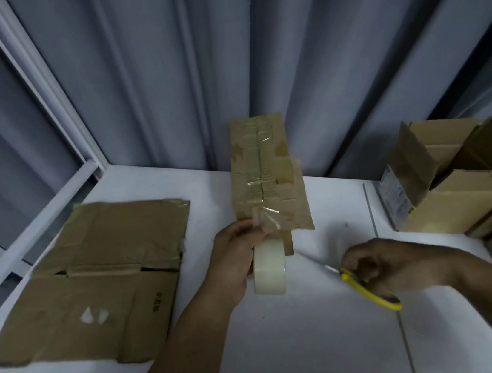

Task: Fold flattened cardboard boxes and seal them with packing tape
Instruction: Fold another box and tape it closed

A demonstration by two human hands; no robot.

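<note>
— Counted?
— One taped box point(265, 174) upright mid-worktop point(291, 352); one flattened box point(94, 278) lying left; one tape roll point(269, 267) gripped by left hand point(238, 256); one yellow scissors point(368, 290) clutched in right hand point(383, 265).
— Writing?
— Printed marks point(156, 301) on flattened box, unreadable.

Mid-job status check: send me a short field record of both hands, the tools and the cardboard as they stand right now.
left hand: left hand grips the tape roll at the near end of the small box
tape: a clear tape strip runs from the roll up onto the box
right hand: right hand holds the scissors, blades blurred, pointing towards the roll
small box: mid-table, seam taped
flattened cardboard: flattened cardboard lies flat on the left, untouched
open boxes: open boxes on the right
surface: white table
</note>
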